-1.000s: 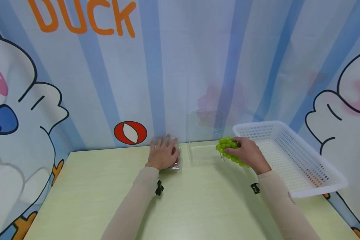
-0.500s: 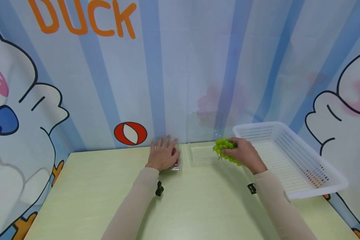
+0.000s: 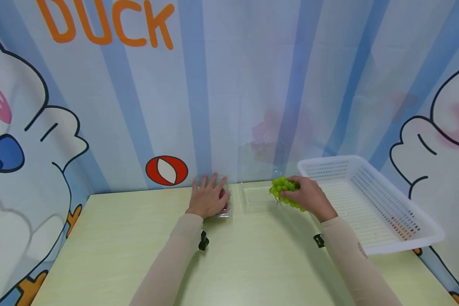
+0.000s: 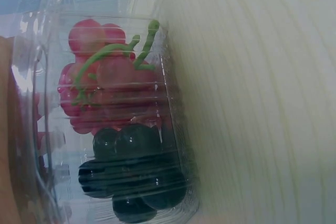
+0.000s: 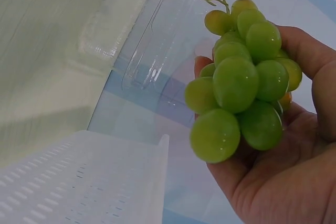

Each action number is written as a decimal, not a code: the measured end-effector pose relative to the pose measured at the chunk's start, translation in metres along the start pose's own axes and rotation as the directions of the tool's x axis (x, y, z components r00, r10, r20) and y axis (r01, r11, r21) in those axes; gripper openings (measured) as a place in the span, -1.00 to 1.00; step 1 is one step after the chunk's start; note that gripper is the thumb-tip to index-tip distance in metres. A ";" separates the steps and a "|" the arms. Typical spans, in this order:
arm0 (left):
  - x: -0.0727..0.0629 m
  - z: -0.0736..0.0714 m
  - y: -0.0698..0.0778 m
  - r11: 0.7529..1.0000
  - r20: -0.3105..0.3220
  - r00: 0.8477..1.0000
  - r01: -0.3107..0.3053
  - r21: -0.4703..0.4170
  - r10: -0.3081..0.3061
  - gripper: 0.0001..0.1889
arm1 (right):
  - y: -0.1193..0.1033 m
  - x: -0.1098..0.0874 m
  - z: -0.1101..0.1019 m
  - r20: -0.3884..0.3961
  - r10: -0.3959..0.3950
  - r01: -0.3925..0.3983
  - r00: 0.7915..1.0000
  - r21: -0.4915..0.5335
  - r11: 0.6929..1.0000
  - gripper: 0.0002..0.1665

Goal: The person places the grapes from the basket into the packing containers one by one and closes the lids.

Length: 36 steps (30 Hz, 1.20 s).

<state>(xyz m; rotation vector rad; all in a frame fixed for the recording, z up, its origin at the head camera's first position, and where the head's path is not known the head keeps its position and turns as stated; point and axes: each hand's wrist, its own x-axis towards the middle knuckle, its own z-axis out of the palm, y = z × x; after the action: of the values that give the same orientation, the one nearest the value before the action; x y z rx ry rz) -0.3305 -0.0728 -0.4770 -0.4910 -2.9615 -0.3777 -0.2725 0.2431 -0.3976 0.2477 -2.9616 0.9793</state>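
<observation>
My left hand (image 3: 207, 199) lies with spread, straight fingers on top of a clear plastic box (image 3: 224, 213) near the table's back edge. Inside that box, the left wrist view shows red grapes (image 4: 113, 72) with a green stem and dark grapes (image 4: 136, 177). My right hand (image 3: 311, 198) grips a bunch of green grapes (image 3: 283, 187) between thumb and fingers, held over the table. Just left of the bunch stands a second clear plastic box (image 3: 254, 197), its lid (image 3: 262, 159) raised against the backdrop. No fruit shows in this second box.
A white perforated basket (image 3: 371, 204) stands at the right, partly behind my right forearm. A printed cloth backdrop (image 3: 222, 85) rises along the table's back edge. Bare tabletop (image 3: 229, 263) lies between my forearms.
My right hand has moved a little to the left with the green grapes, away from the basket and closer to the lidded box. The left hand has stayed in place.
</observation>
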 end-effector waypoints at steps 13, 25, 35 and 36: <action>0.000 0.001 -0.001 1.000 0.019 1.000 0.005 0.018 -0.005 -0.35 | -0.005 0.006 0.004 0.012 -0.030 0.030 0.999 0.011 0.999 -0.33; 0.001 0.000 -0.001 1.000 0.020 1.000 0.002 0.010 -0.002 -0.34 | -0.006 0.016 0.010 0.034 -0.041 0.040 0.999 0.016 0.999 -0.32; 0.000 0.000 -0.001 1.000 0.013 1.000 -0.001 0.002 0.001 -0.35 | -0.008 0.023 0.014 0.040 -0.057 0.057 0.998 0.021 0.998 -0.31; 0.000 0.000 -0.001 1.000 0.012 1.000 -0.001 0.002 0.001 -0.35 | -0.009 0.024 0.014 0.044 -0.055 0.054 0.998 0.023 0.998 -0.31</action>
<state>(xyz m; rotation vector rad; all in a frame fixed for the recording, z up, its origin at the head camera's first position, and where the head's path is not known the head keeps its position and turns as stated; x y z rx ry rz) -0.3311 -0.0734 -0.4771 -0.4961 -2.9731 -0.3730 -0.2940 0.2243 -0.4027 0.3538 -2.9673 1.0137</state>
